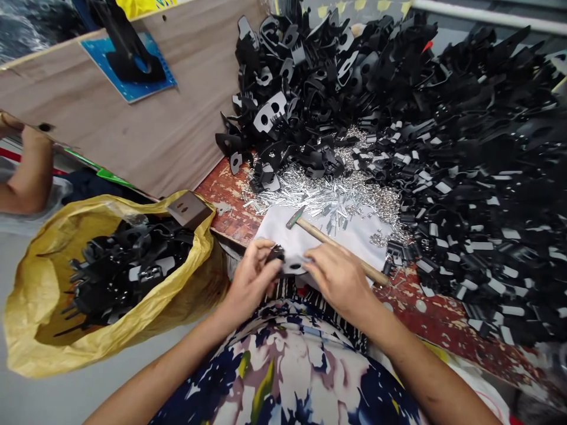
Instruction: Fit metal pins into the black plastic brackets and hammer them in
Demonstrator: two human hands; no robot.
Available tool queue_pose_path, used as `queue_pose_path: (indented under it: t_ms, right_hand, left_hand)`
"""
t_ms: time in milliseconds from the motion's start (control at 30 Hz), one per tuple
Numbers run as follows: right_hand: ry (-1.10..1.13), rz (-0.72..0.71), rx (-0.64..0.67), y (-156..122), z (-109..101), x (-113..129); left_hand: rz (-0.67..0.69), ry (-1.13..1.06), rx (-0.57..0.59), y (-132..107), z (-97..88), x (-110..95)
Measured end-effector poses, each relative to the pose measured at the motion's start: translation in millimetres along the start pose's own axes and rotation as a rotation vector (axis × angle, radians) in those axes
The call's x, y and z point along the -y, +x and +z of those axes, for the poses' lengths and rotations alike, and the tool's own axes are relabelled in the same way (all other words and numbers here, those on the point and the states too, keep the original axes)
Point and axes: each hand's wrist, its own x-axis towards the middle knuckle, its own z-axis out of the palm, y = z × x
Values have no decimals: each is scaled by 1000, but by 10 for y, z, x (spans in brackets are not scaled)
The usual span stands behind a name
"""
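Between my hands, over the white cloth (367,236) at the table's front edge, is a black clip part (293,265) with a hole in its flat end. My left hand (256,273) grips its dark hinged end between thumb and fingers. With thumb and fingertips, my right hand (339,277) pinches the flat end at its right side; anything smaller in that pinch is hidden. A hammer (325,236) with a wooden handle lies on the cloth just beyond, its handle passing behind my right hand. Loose metal pins (305,192) are heaped at the cloth's far edge.
Black clip parts (487,177) pile high across the back and right of the worn red table (225,189). Small springs (385,203) lie by the pins. A yellow sack (26,319) of black clips stands left, below a wooden board (195,77). Another person's arm (31,171) shows far left.
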Motion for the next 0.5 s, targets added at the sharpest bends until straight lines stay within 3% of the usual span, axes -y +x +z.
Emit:
queue_pose_path:
  t_ms: [133,300,400,500]
  right_hand:
    - [-348,216,157,-213,-13,-412]
    - [-271,384,399,-420,-53,-619]
    - [-131,375,362,-594,-206,-566]
    - [-6,222,163,-784,-365,-442]
  left_hand:
    - [-111,170,-22,-23,-246,49]
    - [-19,374,-40,167,-44,374]
    - [103,560,-85,245,49,494]
    - [125,613,-116,251,47,527]
